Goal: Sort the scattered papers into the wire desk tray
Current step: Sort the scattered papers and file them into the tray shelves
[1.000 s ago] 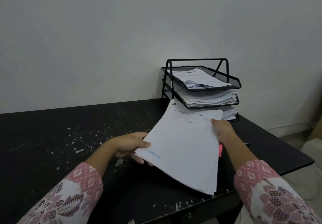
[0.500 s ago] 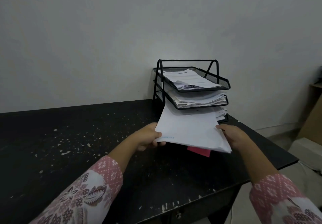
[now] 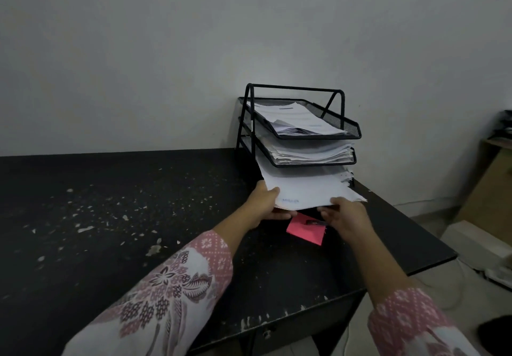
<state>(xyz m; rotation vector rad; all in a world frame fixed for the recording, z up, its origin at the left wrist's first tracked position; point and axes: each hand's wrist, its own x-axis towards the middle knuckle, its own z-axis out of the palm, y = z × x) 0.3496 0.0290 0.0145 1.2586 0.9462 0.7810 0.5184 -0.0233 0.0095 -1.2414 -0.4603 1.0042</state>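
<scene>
A black wire desk tray [image 3: 349, 131] with three tiers stands at the back right of the table, paper piles in its upper two tiers. A stack of white papers [image 3: 307, 186] slants from my hands into the bottom tier, its far end under the middle tier. My left hand [image 3: 264, 203] grips the stack's near left corner, thumb on top. My right hand [image 3: 343, 215] holds the near right edge from below, fingers curled under it. A pink note [image 3: 304, 233] lies on the table beneath the stack.
The black table [image 3: 138, 217] has a scuffed top flecked with white chips. Its right edge runs just past the tray. A small dark object [image 3: 315, 221] lies on the pink note. A brown cabinet [image 3: 490, 189] and pale boxes sit on the floor at right.
Both hands have pushed the paper stack forward and down, from tilted over the table to its far end inside the bottom tier. The pink note is now uncovered.
</scene>
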